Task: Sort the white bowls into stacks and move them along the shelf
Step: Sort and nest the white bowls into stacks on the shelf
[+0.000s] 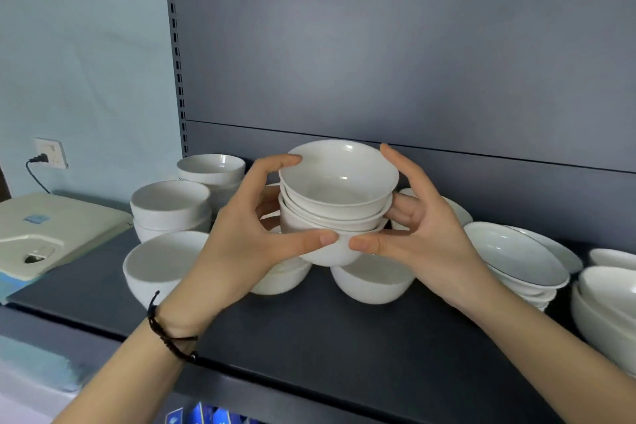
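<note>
A stack of white bowls (pixel 339 196) hangs above the dark shelf (pixel 309 330), a little tilted. My left hand (pixel 247 234) grips its left side, thumb under the lowest bowl, fingers curled over the top rim. My right hand (pixel 423 234) grips the right side the same way. Below the held stack sit a single white bowl (pixel 373 282) and another bowl (pixel 282 279), partly hidden by my left hand. To the left stand a single bowl (pixel 158 265) and two short stacks (pixel 170 208) (pixel 211 170).
Shallow wide bowls (pixel 516 255) are stacked at the right, with larger bowls (pixel 605 303) at the right edge. A cream-coloured device (pixel 51 231) lies beyond the shelf's left end, below a wall socket (pixel 51 152). The grey back panel (pixel 378 45) rises behind the shelf.
</note>
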Demonstrator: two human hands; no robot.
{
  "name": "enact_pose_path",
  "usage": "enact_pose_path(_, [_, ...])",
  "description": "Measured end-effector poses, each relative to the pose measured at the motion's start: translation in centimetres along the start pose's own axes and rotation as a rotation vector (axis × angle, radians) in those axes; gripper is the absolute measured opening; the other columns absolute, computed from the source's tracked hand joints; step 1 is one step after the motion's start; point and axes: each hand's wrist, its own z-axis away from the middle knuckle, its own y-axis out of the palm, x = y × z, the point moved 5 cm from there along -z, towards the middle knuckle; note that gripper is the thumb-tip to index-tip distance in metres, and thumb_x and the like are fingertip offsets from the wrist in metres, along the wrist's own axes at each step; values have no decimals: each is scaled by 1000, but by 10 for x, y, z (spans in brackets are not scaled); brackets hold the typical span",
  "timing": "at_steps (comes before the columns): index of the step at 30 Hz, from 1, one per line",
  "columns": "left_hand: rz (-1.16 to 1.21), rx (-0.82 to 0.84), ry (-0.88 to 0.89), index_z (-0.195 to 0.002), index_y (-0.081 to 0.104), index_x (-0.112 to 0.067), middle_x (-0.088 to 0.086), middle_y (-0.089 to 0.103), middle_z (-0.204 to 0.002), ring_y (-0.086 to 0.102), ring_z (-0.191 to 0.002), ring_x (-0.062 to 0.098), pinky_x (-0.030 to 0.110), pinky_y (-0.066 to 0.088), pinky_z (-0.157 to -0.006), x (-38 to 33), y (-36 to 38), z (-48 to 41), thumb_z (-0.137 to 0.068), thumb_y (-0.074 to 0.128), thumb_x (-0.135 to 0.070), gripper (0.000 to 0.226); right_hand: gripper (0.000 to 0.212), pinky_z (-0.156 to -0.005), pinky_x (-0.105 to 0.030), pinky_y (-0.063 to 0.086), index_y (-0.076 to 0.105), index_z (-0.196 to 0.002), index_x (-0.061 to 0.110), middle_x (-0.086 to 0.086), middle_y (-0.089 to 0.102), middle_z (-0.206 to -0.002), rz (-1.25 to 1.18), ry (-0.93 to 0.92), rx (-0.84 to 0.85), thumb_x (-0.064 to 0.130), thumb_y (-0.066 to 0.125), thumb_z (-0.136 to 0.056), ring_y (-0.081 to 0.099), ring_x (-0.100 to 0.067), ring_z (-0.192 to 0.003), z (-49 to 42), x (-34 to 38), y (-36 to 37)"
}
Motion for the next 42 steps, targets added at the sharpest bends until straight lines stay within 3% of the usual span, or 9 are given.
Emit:
enact_pose_path(4, [70, 40, -26, -120, 52, -48, -8, 69, -102, 66, -102, 13, 30, 56, -88, -7, 37, 17, -46, 88, -33, 83, 96, -80, -24, 57, 47, -127, 48, 5, 69, -123, -37, 22, -20, 6, 83, -50, 65, -6, -113, 31, 3, -29])
enact_pose_path(8, [127, 73, -67, -122, 51, -45, -5, 68, -104, 65, -103, 12, 22, 53, -81, -7, 73, 41, -52, 95, -18, 88, 96, -88, -30, 57, 48, -125, 55, 2, 67, -127, 4, 43, -8, 13, 86, -48, 62, -8, -119, 66, 2, -55])
enact_pose_path(12, [179, 90, -104, -123, 51, -38, -3, 68, -111, 65, -106, 15, 24, 54, -82, -4, 105, 63, -57, 89, 0, 85, 98, -90, -29, 57, 48, -128, 53, 3, 65, -129, 20, 72, 6, 14, 87, -47, 61, -8, -120, 96, 0, -77])
enact_pose_path(16, [193, 77, -135, -122, 52, -41, -7, 70, -108, 66, -104, 12, 23, 53, -83, 3, 129, 79, -51, 91, -12, 86, 100, -87, -25, 57, 44, -132, 49, 10, 66, -128, 50, 103, 29, 9, 86, -51, 60, -3, -119, 118, -6, -94])
enact_pose_path(20, [205, 68, -170, -123, 52, -37, -4, 70, -99, 67, -97, 11, 20, 51, -78, 10, 145, 87, -54, 89, 5, 89, 101, -93, -26, 55, 40, -134, 52, 17, 62, -132, 95, 117, 42, 12, 87, -54, 57, 0, -123, 130, -15, -104])
enact_pose_path(23, [205, 74, -182, -126, 49, -34, 2, 68, -107, 66, -103, 11, 20, 51, -81, 13, 152, 91, -57, 86, 8, 89, 102, -94, -25, 54, 39, -137, 50, 18, 59, -135, 87, 127, 47, 7, 87, -58, 56, 0, -124, 135, -25, -107])
enact_pose_path(28, [217, 99, -187, -129, 47, -42, 4, 65, -118, 62, -113, 16, 25, 51, -87, 21, 156, 94, -55, 88, 6, 97, 102, -100, -22, 50, 32, -137, 59, 31, 52, -136, 145, 99, 76, 10, 86, -65, 51, 5, -126, 142, -35, -107])
enact_pose_path(36, [246, 192, -188, -136, 36, -46, -1, 57, -132, 57, -121, 15, 27, 51, -90, 21, 150, 95, -61, 86, -2, 100, 93, -102, -16, 45, 26, -130, 74, 28, 49, -141, 184, 74, 134, 29, 81, -70, 48, 5, -130, 142, -31, -103])
enact_pose_path(42, [184, 157, -184, -129, 45, -42, -12, 64, -121, 61, -114, 9, 19, 51, -83, 17, 147, 87, -52, 88, -19, 90, 94, -96, -14, 48, 30, -138, 58, 27, 55, -135, 196, 120, 97, 37, 82, -63, 53, 7, -123, 140, -36, -107])
